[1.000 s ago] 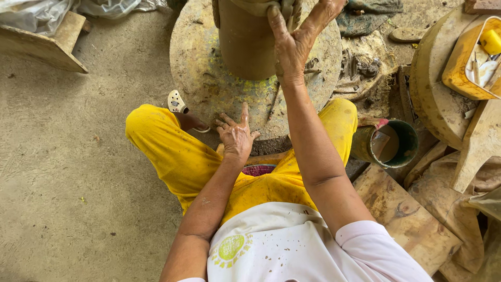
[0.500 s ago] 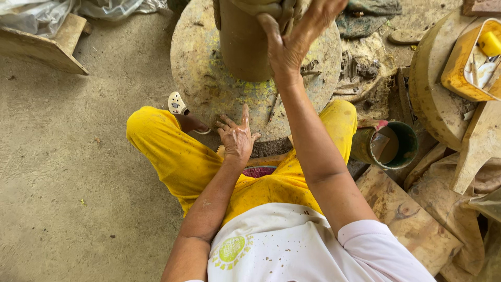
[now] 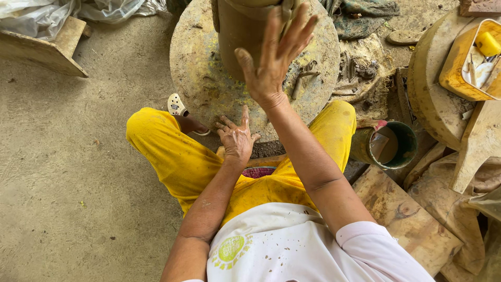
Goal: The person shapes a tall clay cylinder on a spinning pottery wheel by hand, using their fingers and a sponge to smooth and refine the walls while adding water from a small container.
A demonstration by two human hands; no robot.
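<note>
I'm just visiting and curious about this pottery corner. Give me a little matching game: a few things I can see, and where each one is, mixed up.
Things:
1. left hand
2. right hand
3. green bucket
4. yellow tray

Places:
a. on a round wooden slab at the far right
b. flat on the near edge of the round wheel
c. on the ground beside the right knee
d. raised, fingers spread, in front of the clay pot

Pairs: 1-b, 2-d, 3-c, 4-a

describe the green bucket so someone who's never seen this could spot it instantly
Start at the big round clay-smeared wheel in front of the seated person. Go to its lower right, just past the yellow-trousered knee. The green bucket stands there: the only round open-topped green container, with muddy water inside.
</note>
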